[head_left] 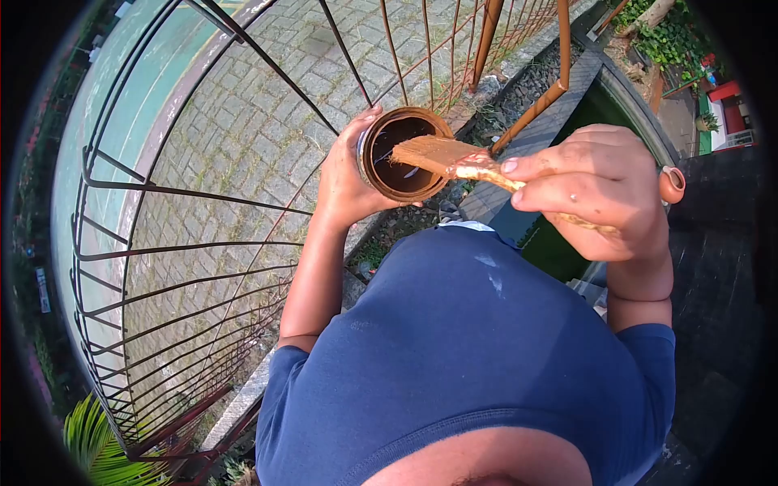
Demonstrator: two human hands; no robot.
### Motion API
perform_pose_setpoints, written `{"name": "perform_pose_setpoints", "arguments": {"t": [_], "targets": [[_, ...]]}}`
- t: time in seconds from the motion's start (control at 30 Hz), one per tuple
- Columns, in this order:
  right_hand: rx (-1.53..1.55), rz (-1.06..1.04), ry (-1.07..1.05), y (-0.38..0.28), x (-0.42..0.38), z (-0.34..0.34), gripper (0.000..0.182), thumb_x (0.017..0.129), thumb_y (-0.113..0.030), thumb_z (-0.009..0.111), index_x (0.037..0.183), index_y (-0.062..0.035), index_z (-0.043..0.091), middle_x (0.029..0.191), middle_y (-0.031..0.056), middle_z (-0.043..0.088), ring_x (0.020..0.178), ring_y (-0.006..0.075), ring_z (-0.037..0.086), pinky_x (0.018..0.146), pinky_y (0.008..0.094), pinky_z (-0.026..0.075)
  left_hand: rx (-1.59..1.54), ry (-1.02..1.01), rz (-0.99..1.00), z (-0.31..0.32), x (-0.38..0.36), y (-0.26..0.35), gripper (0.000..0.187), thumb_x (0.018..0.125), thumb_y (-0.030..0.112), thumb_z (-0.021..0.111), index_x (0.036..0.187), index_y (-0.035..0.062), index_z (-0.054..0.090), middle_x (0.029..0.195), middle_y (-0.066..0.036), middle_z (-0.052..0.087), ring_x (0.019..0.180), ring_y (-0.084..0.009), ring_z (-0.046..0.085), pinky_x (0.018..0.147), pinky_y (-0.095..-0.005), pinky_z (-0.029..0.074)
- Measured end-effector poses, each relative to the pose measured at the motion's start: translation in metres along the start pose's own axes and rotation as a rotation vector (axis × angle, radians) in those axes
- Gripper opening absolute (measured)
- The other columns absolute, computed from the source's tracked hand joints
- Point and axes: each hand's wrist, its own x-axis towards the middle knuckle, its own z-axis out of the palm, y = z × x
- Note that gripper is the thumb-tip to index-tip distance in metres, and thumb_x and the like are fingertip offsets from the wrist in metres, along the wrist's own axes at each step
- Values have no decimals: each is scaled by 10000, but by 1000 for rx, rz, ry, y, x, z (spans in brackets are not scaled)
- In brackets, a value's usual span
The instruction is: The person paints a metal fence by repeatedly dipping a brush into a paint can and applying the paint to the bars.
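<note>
My left hand (pixel 347 168) is wrapped round the side of a round paint can (pixel 446 125), whose rim is coated in brown paint. Dark brown paint shows inside the can, low down. In my right hand (pixel 596 190) is a paintbrush (pixel 438 154), its handle pinched between thumb and fingers. Brown paint covers the bristles, which reach over the can's opening from the right. Paint is smeared on the brush's ferrule and handle, and small spots of it mark my right hand.
A metal fence (pixel 194 194) with dark bars curves along the left and far side. Brown-painted posts (pixel 531 113) stand ahead to the right. Beyond the bars lies grey brick paving (pixel 284 73). A green-bottomed channel (pixel 559 243) runs below my right arm.
</note>
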Motion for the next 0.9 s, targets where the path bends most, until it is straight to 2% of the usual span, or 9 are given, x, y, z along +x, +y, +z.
{"name": "perform_pose_setpoints", "arguments": {"t": [0.1,0.2,0.3,0.37,0.43,0.53,0.63,0.73,0.9], "targets": [[-159,-135,-141,14,10,47,102,769,-121,715,863,-109,678,948,42,745,767,233,726,632,359,564,-36,59,112,3,-3,-5,1167,427,415,1038,1369,107,422,1401,-204,583,1305,-369,582,1086,-456,484],[-241,-188,-23,29,22,86,35,809,-135,659,811,-130,624,866,18,694,716,225,709,596,371,557,-5,66,172,-1,-6,1,1126,445,380,1037,1355,98,437,1390,-216,589,1307,-371,583,1080,-450,489],[-292,-173,-205,31,19,106,146,784,-107,685,919,-130,735,957,25,758,749,200,722,620,341,553,36,57,135,-7,-11,2,1150,430,378,1043,1356,75,433,1394,-207,589,1320,-349,574,1096,-448,470],[-239,-147,-217,32,17,110,108,793,-104,673,892,-135,701,904,28,728,734,232,722,611,375,560,49,23,78,-10,-15,0,1268,405,407,1057,1412,95,352,1391,-186,593,1326,-329,567,1110,-457,441],[-159,-111,-201,33,14,112,38,797,-107,662,811,-138,644,792,21,672,707,257,716,581,401,556,32,55,103,-7,-21,-4,1253,410,405,1056,1406,93,363,1398,-192,584,1320,-336,570,1108,-455,449],[-145,-78,-280,29,13,106,67,789,-84,662,822,-142,660,781,23,674,725,269,720,599,411,559,22,58,104,-7,-23,-4,1244,413,395,1057,1406,96,370,1405,-201,574,1312,-341,573,1109,-455,452],[-114,-33,-255,28,11,100,140,793,-69,675,892,-155,724,826,23,710,748,263,722,624,398,565,72,67,127,-9,-23,-3,1238,418,386,1057,1409,101,373,1410,-212,566,1312,-350,571,1110,-459,453],[-32,-10,-84,30,16,87,215,808,-68,687,975,-173,772,880,25,743,775,258,723,647,380,570,84,108,174,-12,-23,-8,1227,413,373,1058,1400,89,387,1391,-219,579,1317,-359,567,1108,-466,451],[4,28,-168,31,22,79,208,811,-80,695,974,-185,771,891,32,747,793,270,719,658,389,566,134,32,61,-15,-18,5,1169,407,368,1057,1350,52,442,1386,-218,596,1314,-334,577,1110,-442,454]]}}
